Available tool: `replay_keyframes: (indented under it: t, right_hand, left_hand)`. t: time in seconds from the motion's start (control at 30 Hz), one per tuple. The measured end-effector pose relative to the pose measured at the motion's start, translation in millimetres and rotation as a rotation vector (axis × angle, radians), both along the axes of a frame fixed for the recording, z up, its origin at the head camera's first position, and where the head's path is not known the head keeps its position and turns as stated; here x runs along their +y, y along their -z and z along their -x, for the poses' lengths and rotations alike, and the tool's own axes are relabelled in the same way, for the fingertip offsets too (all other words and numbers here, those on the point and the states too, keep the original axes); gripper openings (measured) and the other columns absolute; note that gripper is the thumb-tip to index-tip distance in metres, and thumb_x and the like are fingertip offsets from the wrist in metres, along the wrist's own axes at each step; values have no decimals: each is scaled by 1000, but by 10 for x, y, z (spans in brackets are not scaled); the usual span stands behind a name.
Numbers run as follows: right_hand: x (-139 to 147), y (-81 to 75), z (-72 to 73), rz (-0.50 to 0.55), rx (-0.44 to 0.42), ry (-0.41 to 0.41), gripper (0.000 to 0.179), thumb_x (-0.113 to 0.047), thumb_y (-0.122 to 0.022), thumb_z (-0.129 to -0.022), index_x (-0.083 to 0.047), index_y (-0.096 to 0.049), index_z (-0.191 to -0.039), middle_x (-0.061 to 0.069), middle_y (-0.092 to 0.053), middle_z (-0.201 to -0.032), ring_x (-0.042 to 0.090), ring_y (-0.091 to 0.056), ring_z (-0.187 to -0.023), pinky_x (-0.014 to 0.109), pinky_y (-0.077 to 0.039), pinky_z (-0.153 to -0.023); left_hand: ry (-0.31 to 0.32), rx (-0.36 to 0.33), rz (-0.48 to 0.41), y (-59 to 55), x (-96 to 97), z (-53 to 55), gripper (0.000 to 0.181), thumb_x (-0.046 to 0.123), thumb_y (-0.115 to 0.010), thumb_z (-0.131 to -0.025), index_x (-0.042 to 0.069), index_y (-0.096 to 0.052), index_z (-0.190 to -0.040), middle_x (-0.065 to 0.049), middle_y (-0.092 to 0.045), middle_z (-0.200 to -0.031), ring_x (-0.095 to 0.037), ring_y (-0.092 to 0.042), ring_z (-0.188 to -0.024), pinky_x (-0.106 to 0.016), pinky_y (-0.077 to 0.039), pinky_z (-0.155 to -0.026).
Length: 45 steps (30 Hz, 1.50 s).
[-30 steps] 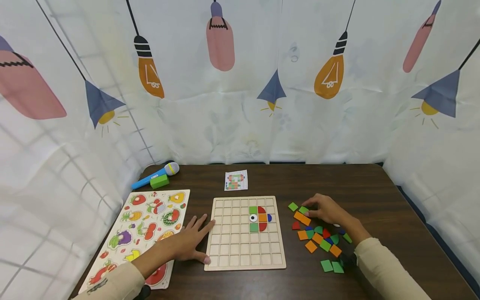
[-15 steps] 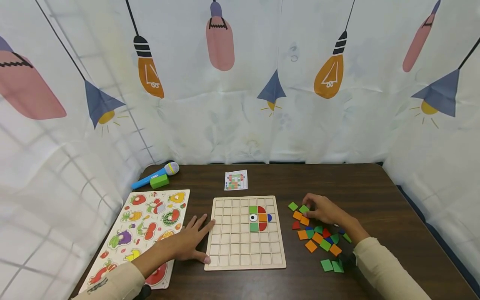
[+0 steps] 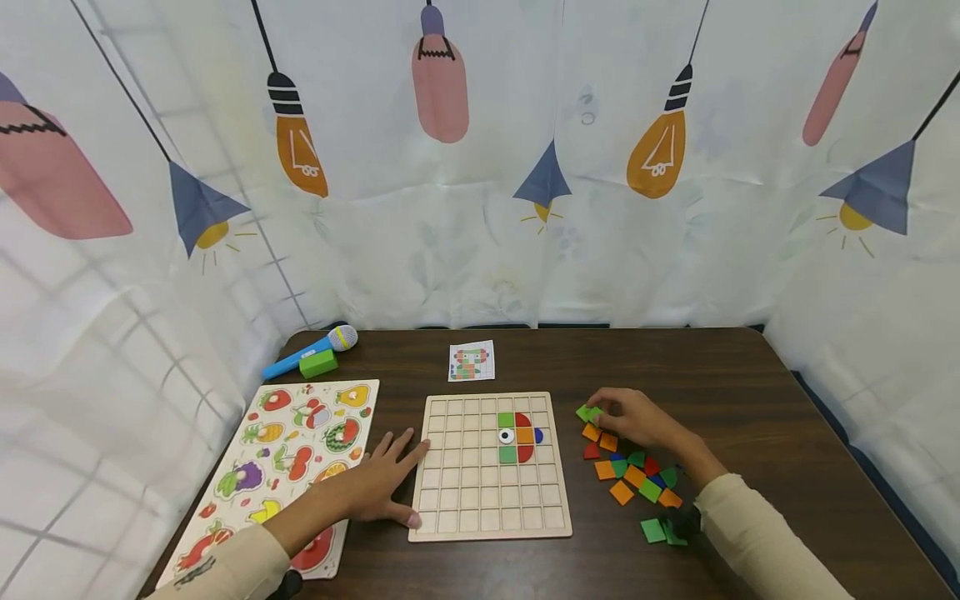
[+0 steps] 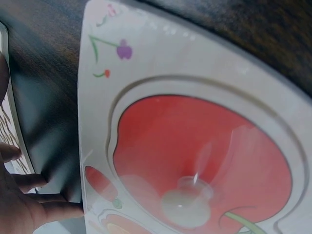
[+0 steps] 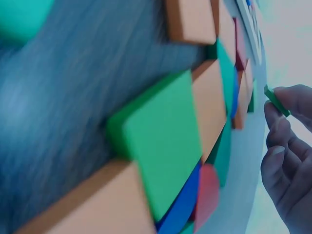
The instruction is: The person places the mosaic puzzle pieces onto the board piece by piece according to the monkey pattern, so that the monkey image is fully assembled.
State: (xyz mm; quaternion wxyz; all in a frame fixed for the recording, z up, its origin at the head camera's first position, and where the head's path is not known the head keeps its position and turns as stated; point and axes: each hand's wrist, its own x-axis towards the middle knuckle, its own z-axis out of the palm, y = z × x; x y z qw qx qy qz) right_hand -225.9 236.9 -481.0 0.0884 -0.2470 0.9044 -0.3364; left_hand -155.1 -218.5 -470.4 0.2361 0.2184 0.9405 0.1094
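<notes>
A wooden grid board (image 3: 457,492) lies mid-table. In its upper right part sit green squares, red rounded pieces (image 3: 522,455), an orange square (image 3: 524,436), a white eye piece (image 3: 506,436) and a blue half-round (image 3: 538,436). My left hand (image 3: 378,487) rests with spread fingers at the board's left edge, thumb near its lower corner. To the right of the board, my right hand (image 3: 637,417) pinches a green square tile (image 5: 276,101) between thumb and fingertip. Another green tile (image 3: 582,412) shows right beside it, above two orange tiles (image 3: 608,442).
Several loose coloured tiles (image 3: 634,476) lie below the right hand, with green squares (image 3: 653,531) nearer. A fruit puzzle board (image 3: 300,425) lies left. Behind are a pattern card (image 3: 472,361), a toy microphone (image 3: 303,354) and a green block (image 3: 318,362).
My right hand has picked up the green tile and moved left with it, close to the other green tile. The orange tiles below have shifted slightly. My left hand stays still.
</notes>
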Motion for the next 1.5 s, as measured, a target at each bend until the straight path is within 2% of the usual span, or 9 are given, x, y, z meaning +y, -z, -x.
replay_keyframes:
  t: [0.23,0.57,0.77,0.9,1.03,1.3,1.5]
  right_hand:
    - [-253,-17,39,37,-11,-31,18,-16,-66,-98,-9,-68,-114,-3,-61,-88,10,-52,-75,24,-47,-63]
    - [-672,-34,98,86,-61,-89,22,-22,-76,-91,-12,-68,-109,-3,-59,-81,10,-52,-64,23,-47,-58]
    - [-876,-4,151,77,-77,-85,29,-30,-76,-91,-12,-70,-113,-4,-64,-88,12,-54,-70,25,-47,-60]
    - [-990,8,181,84,-107,-88,30,-27,-75,-92,-10,-71,-117,-3,-66,-92,12,-55,-71,26,-47,-60]
    - [-1084,-11,193,98,-135,-100,30,-21,-74,-92,-9,-71,-119,-1,-67,-93,12,-56,-74,26,-47,-62]
    - [-1225,21,229,127,-117,-151,29,-13,-71,-93,-3,-70,-120,0,-71,-92,9,-57,-73,24,-48,-66]
    - [-1353,69,259,164,-110,-164,29,-14,-72,-93,-1,-70,-119,1,-70,-90,6,-57,-74,23,-50,-68]
  left_hand:
    - [-10,-1,-9,-10,-3,-19,109,66,-75,-76,19,-25,-160,-25,-15,-165,-58,-15,-147,-76,-29,-106]
    - [-3,-4,-19,-17,-5,-33,110,64,-76,-76,15,-25,-160,-25,-14,-165,-59,-14,-147,-76,-31,-105]
    - [-6,-7,-16,-13,-1,-28,109,65,-75,-76,17,-24,-160,-24,-14,-165,-58,-14,-147,-75,-31,-105]
    - [4,-5,-16,-11,1,-21,110,65,-75,-76,15,-24,-160,-25,-14,-165,-59,-14,-147,-76,-30,-105]
    - [-2,-7,-9,-2,4,-14,109,67,-74,-76,18,-24,-160,-24,-14,-166,-58,-14,-148,-75,-31,-106]
    - [-2,-9,-17,19,-4,3,110,67,-73,-76,18,-23,-160,-23,-13,-166,-57,-12,-148,-75,-29,-106]
    - [4,-10,-11,24,-15,1,110,67,-72,-76,17,-23,-160,-24,-13,-166,-58,-13,-148,-76,-29,-106]
